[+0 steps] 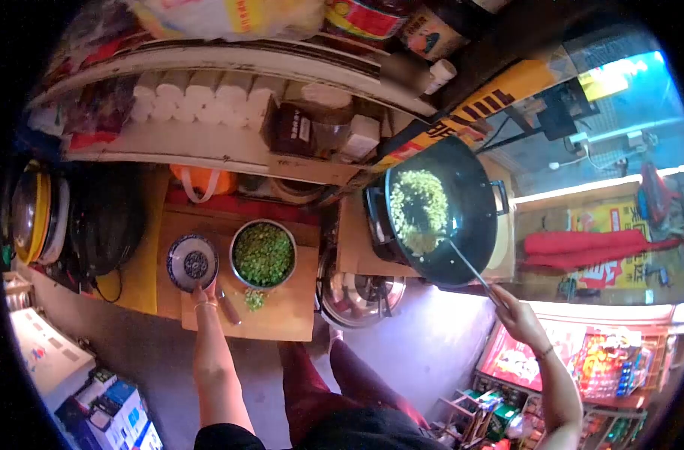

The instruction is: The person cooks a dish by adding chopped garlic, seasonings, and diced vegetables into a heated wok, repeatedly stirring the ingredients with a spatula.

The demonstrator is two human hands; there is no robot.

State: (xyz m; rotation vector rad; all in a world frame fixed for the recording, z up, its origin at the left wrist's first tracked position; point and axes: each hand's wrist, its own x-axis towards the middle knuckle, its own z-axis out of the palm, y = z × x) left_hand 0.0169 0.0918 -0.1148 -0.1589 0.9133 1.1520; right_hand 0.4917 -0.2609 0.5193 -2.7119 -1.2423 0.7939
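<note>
Two hands are apart, each with a hold on something. At the far left, the left hand (202, 295) grasps the blue-and-white bowl (196, 262) by its near rim, thumb and fingers pinching the edge; the bowl's open side faces up, and whether it touches the counter (300, 319) cannot be told. Just right of that hand lies a brown handle (228, 307) (what it belongs to is too unclear to name), slanting away from the wrist. Next come a small heap of chopped greens (255, 300) and, directly beyond it, the steel bowl (264, 255), upright and full of chopped greens. This steel bowl sits between the patterned bowl and the wok, to the right of the left hand and just beyond it, so the left hand is clearly the nearer one.

Farther right is the wok (469, 210), with pale chopped food (419, 202) gathered toward its left side. The right hand (516, 316) is closed around the long-handled utensil (473, 268), near the wok's lower right edge. The utensil's long axis runs from the fingers up and leftward, over the rim, to the food's near edge.
</note>
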